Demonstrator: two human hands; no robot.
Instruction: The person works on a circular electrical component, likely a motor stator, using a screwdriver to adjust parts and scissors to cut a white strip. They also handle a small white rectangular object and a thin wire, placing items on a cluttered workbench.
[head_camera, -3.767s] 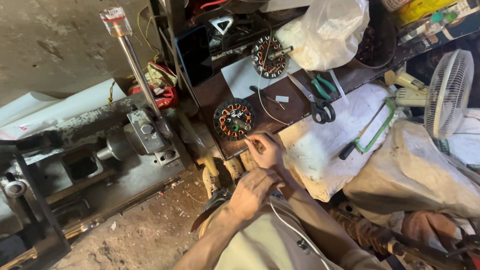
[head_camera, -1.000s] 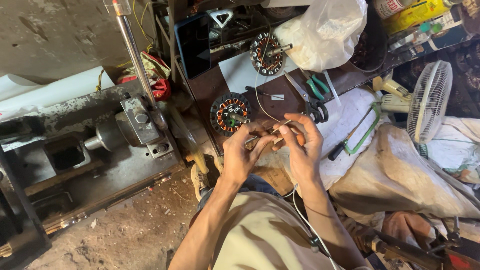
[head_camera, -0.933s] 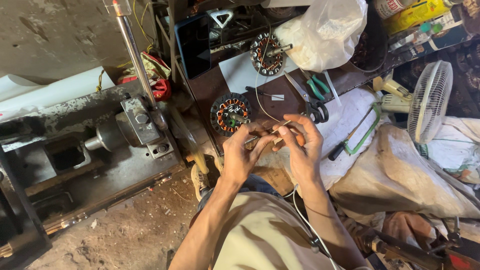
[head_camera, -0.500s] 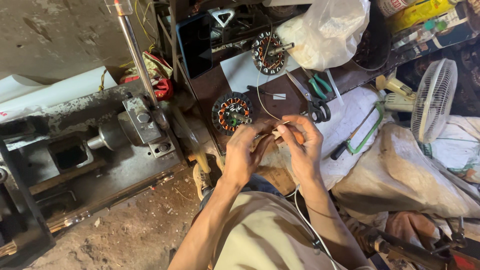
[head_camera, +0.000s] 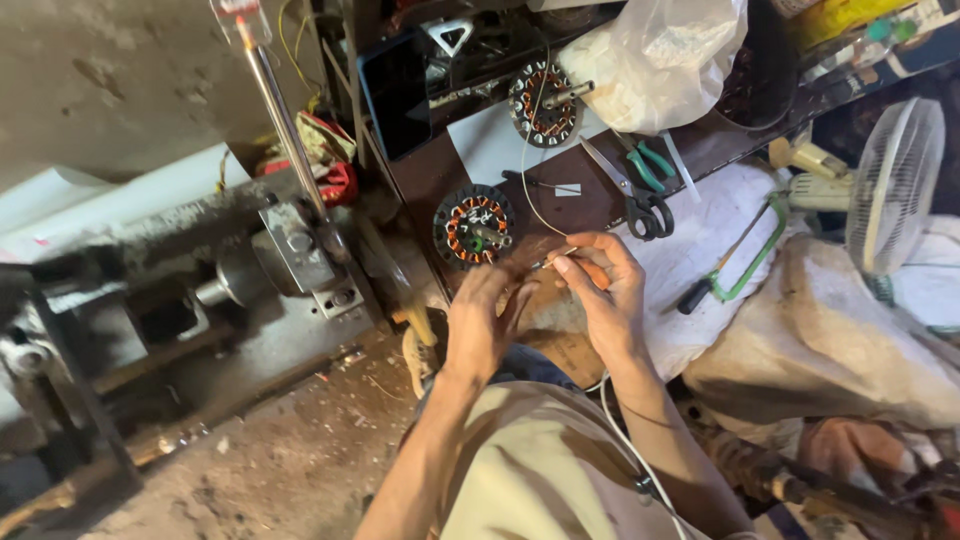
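My left hand (head_camera: 483, 322) and my right hand (head_camera: 606, 296) meet just in front of a round stator with copper windings (head_camera: 473, 226) lying on the brown board. Between their fingertips they pinch the end of a thin pale wire (head_camera: 527, 185). This wire runs up to a second stator (head_camera: 545, 103) farther back. Something small and orange shows under my right fingers; I cannot tell what it is. My knees in beige cloth fill the bottom of the view.
Scissors (head_camera: 640, 198) and green-handled pliers (head_camera: 652, 160) lie right of the stators. A green hacksaw (head_camera: 748, 262) rests on white cloth, with a fan (head_camera: 895, 185) beyond. A plastic bag (head_camera: 660, 55) sits at the back. A heavy metal machine (head_camera: 280, 255) with a steel rod (head_camera: 275, 110) stands left.
Since the earliest frame both hands have risen from my lap to meet at the wire. Over the last second they stay together, with only small finger movements.
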